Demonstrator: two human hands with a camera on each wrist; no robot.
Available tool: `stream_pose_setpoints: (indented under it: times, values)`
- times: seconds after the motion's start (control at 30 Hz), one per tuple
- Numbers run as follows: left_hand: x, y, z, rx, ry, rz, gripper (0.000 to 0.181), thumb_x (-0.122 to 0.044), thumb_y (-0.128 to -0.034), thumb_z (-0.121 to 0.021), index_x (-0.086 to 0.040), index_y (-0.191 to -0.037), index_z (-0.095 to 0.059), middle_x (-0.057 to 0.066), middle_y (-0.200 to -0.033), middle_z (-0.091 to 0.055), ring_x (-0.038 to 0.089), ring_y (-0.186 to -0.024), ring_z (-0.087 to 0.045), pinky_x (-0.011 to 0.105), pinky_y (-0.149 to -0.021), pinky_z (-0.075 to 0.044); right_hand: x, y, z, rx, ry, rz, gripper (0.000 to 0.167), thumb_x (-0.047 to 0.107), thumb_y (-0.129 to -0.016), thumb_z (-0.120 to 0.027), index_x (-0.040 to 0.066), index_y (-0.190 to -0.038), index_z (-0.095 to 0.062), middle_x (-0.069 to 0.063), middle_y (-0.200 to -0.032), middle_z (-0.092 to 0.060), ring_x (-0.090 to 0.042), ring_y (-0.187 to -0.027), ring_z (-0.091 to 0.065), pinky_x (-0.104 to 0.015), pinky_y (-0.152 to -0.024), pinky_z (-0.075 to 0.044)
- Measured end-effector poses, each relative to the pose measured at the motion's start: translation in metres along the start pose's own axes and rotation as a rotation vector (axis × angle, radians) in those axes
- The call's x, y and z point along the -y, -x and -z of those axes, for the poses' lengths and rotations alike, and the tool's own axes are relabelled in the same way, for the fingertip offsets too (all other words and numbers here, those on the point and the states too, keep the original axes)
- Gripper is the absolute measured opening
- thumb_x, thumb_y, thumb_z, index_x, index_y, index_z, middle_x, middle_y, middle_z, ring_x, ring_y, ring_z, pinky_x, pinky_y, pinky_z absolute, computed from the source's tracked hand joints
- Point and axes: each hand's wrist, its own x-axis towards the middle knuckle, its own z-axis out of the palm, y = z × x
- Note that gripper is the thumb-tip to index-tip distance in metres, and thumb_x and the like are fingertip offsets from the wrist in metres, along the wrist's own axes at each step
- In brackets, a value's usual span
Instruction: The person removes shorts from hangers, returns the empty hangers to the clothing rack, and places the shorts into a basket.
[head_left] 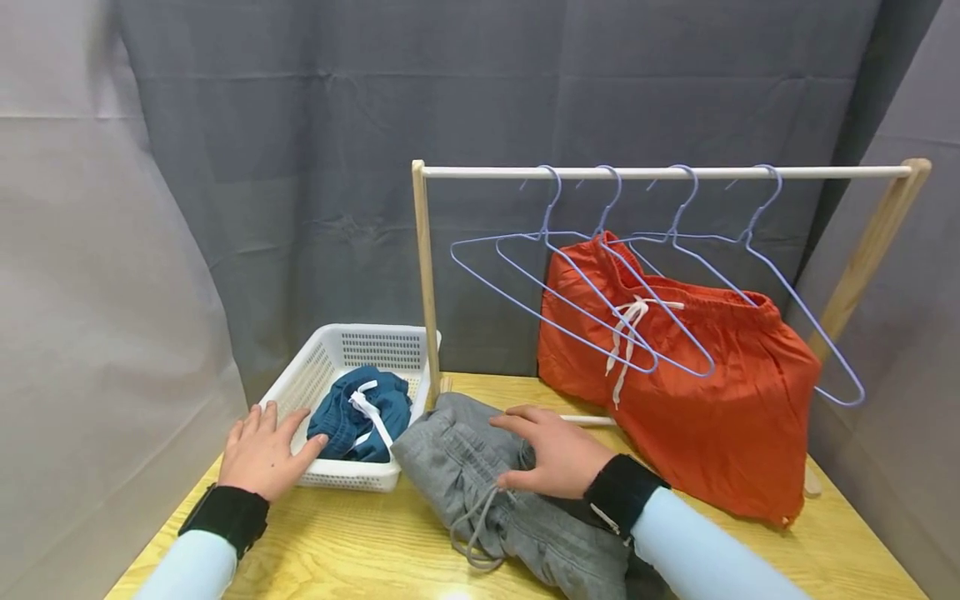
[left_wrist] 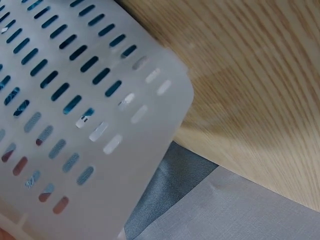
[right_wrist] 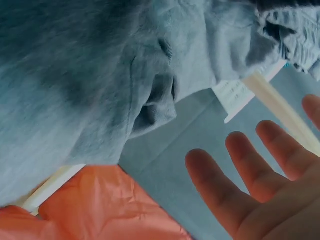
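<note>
My left hand (head_left: 262,454) is at the near left side of the white basket (head_left: 352,477), fingers spread over its rim; whether it touches is not clear. Inside the basket lies bunched blue clothing (head_left: 345,421) with a white drawstring. The basket's slotted wall (left_wrist: 75,145) fills much of the left wrist view. My right hand (head_left: 558,454) is over the grey garment with a drawstring (head_left: 480,467), fingers extended and thumb apart. In the right wrist view, the spread fingers (right_wrist: 207,175) show beside the grey cloth (right_wrist: 100,85), gripping nothing visible.
A wooden rack (head_left: 423,283) stands behind, with several lilac hangers (head_left: 551,242) on its rail. The orange garment (head_left: 720,400) with a white drawstring stands under and behind the hangers, at the right of the table (head_left: 360,542). Grey curtains (head_left: 300,167) enclose the back and sides.
</note>
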Motion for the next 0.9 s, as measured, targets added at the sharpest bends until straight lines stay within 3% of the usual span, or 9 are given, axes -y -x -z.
stream_pose_setpoints:
  times: [0.13, 0.33, 0.67, 0.9]
  values:
    - [-0.003, 0.0, 0.001, 0.006, -0.005, 0.006, 0.076, -0.067, -0.0953, -0.05, -0.006, -0.142, -0.056, 0.041, -0.15, -0.032, 0.061, -0.14, -0.021, 0.073, -0.11, -0.013, 0.003, -0.007, -0.008, 0.051, 0.0, 0.025, 0.086, 0.07, -0.08, -0.072, 0.035, -0.153, -0.043, -0.003, -0.155, -0.042, -0.03, -0.139, -0.042, -0.053, -0.106, -0.042]
    - [-0.002, -0.001, 0.0, -0.003, -0.005, 0.01, 0.076, -0.067, -0.0951, -0.051, -0.007, -0.142, -0.056, 0.041, -0.15, -0.032, 0.061, -0.14, -0.021, 0.073, -0.111, -0.012, 0.004, -0.012, -0.02, 0.113, 0.014, -0.005, 0.098, 0.072, -0.076, -0.073, 0.039, -0.158, -0.032, -0.001, -0.158, -0.038, -0.03, -0.142, -0.039, -0.056, -0.103, -0.044]
    - [-0.001, 0.003, 0.001, -0.01, -0.011, 0.007, 0.075, -0.066, -0.0952, -0.052, -0.006, -0.141, -0.056, 0.041, -0.149, -0.035, 0.06, -0.14, -0.022, 0.072, -0.11, -0.013, -0.009, -0.011, -0.039, 0.084, 0.075, -0.088, 0.107, 0.075, -0.068, -0.077, 0.036, -0.158, -0.034, -0.008, -0.157, -0.04, -0.037, -0.139, -0.042, -0.065, -0.096, -0.044]
    - [-0.003, 0.002, 0.001, -0.012, -0.005, 0.006, 0.073, -0.064, -0.0956, -0.052, -0.007, -0.14, -0.057, 0.04, -0.149, -0.036, 0.059, -0.141, -0.022, 0.072, -0.111, -0.012, -0.017, -0.014, -0.048, 0.092, 0.099, -0.166, 0.113, 0.082, -0.064, -0.075, 0.037, -0.158, -0.033, -0.009, -0.162, -0.031, -0.043, -0.145, -0.031, -0.07, -0.099, -0.039]
